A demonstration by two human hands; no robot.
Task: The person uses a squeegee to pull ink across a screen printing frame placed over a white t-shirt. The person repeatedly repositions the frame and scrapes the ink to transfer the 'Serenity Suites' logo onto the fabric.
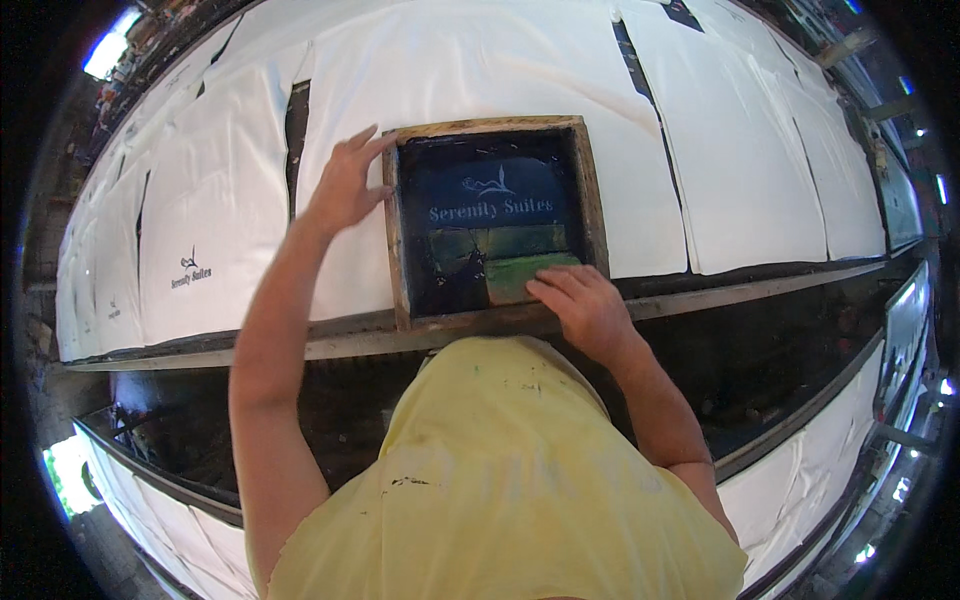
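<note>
A wooden screen-printing frame [592, 190] with dark mesh lies flat on white fabric in front of me. A pale figure and lettering show in the mesh's upper half. My left hand [347, 185] is at the frame's upper left side, thumb and fingers apart, fingertips at the wooden edge. Inside the lower right of the frame, my right hand [583, 308] grips a flat green and tan squeegee [508, 280]. Its fingers bend over the right end, and the palm side is hidden. Greenish patches mark the mesh just above the squeegee.
White fabric panels [740, 150] cover the long table, with dark gaps between them. A panel at left bears a dark printed design [190, 268]. The table's front rail [690, 303] runs before me. Behind me stands another table with white fabric [790, 490].
</note>
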